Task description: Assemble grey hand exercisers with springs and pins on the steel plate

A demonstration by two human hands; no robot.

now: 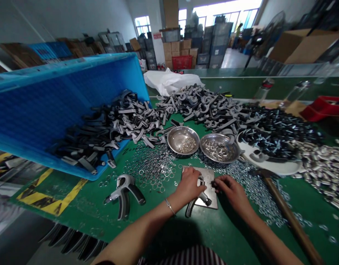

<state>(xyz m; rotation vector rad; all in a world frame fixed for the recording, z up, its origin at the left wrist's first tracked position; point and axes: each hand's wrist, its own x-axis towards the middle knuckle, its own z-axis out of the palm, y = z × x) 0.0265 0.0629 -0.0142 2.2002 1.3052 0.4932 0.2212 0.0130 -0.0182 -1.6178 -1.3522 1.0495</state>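
Observation:
My left hand [189, 183] is closed over a grey and black hand gripper [197, 200] that lies on a small steel plate [210, 176] on the green table. Its handles stick out toward me below the hand. My right hand [230, 188] rests at the plate's right edge with fingers pinched together near the top of the hand gripper; what they pinch is too small to make out. A finished hand gripper [124, 191] lies to the left of my left forearm.
Two steel bowls [183, 140] [219, 148] of small parts stand behind the plate. Loose washers [153, 171] cover the table. A tipped blue crate [56, 103] spills handle parts. A hammer [285, 209] lies at right, beside springs [324, 169] and screws [277, 129].

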